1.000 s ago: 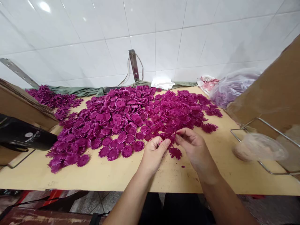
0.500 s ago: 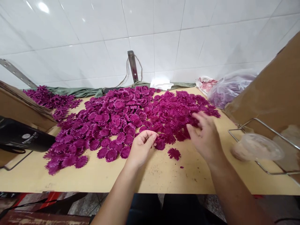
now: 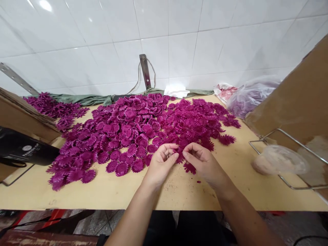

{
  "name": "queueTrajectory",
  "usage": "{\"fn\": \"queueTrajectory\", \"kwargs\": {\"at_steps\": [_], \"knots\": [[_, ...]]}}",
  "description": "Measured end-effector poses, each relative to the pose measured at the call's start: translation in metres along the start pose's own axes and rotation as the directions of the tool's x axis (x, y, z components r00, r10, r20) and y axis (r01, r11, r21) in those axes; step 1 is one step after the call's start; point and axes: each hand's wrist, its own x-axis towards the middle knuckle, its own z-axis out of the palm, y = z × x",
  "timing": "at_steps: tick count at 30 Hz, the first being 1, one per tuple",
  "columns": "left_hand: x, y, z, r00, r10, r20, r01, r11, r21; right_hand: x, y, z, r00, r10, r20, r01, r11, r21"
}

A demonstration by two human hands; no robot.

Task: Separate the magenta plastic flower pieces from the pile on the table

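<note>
Far left: black cup [image 3: 28, 149], next to heaped curled magenta flowers [image 3: 110, 128] on the bench [image 3: 128, 194]. Centre: left hand [image 3: 163, 162], fingers curled, thumb near forefinger; a magenta flower [image 3: 180, 156] showed between the hands, grip by either not discernible. One loose flower [image 3: 189, 168] lay just beside the right hand [image 3: 197, 158], its thumb and forefinger nearly meeting; flatter flowers [image 3: 196, 118] lay piled behind. Right: plastic bag [image 3: 252, 97], then wire frame [image 3: 294, 141]
</note>
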Motion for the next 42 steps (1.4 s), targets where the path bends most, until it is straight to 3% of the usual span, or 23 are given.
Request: {"fn": "queueTrajectory", "kwargs": {"at_steps": [4,8,16,18,20,22,24,26,29,32,37,40,42], "knots": [[-0.001,0.0,0.003,0.997,-0.055,0.045,0.055,0.998,-0.01,0.002,0.0,0.002,0.995,0.031,-0.094,-0.029,0.999,0.023],[0.001,-0.001,0.003,0.996,-0.086,-0.006,0.086,0.995,0.044,0.001,0.0,0.005,0.994,-0.005,-0.112,-0.005,0.997,-0.083],[0.004,0.0,0.004,1.0,0.026,0.004,-0.027,0.972,0.234,0.002,-0.009,-0.001,0.976,-0.189,-0.11,0.136,0.919,-0.369],[0.004,0.001,0.001,0.995,0.097,-0.016,-0.088,0.949,0.304,0.013,-0.008,-0.016,0.946,-0.263,-0.191,0.157,0.884,-0.441],[0.005,0.001,-0.004,0.978,0.2,-0.062,-0.156,0.891,0.427,0.025,-0.004,-0.035,0.878,-0.352,-0.324,0.139,0.835,-0.532],[0.004,-0.001,-0.009,0.96,0.277,-0.048,-0.197,0.785,0.587,0.034,0.002,-0.053,0.814,-0.413,-0.409,0.09,0.784,-0.614],[0.004,-0.003,-0.012,0.962,0.27,0.04,-0.212,0.649,0.73,0.036,0.005,-0.063,0.789,-0.453,-0.415,0.044,0.715,-0.698],[0.004,-0.005,-0.01,0.971,0.205,0.121,-0.211,0.505,0.837,0.03,0.005,-0.063,0.816,-0.462,-0.347,0.053,0.657,-0.752],[0.006,-0.005,-0.006,0.975,0.123,0.187,-0.215,0.294,0.931,0.011,-0.002,-0.047,0.87,-0.442,-0.219,0.135,0.641,-0.756],[0.008,-0.006,-0.007,0.966,0.091,0.243,-0.256,0.171,0.952,-0.005,-0.007,-0.028,0.896,-0.428,-0.12,0.21,0.644,-0.735],[0.01,-0.009,-0.014,0.939,0.115,0.324,-0.337,0.122,0.934,-0.013,-0.002,-0.014,0.923,-0.385,-0.024,0.268,0.683,-0.68],[0.013,-0.008,-0.016,0.946,0.175,0.271,-0.294,0.118,0.949,-0.015,0.002,-0.011,0.941,-0.338,-0.017,0.239,0.702,-0.671],[0.015,-0.004,-0.019,0.943,0.241,0.229,-0.273,0.171,0.947,-0.018,0.003,-0.009,0.957,-0.289,0.029,0.234,0.708,-0.666]]}}
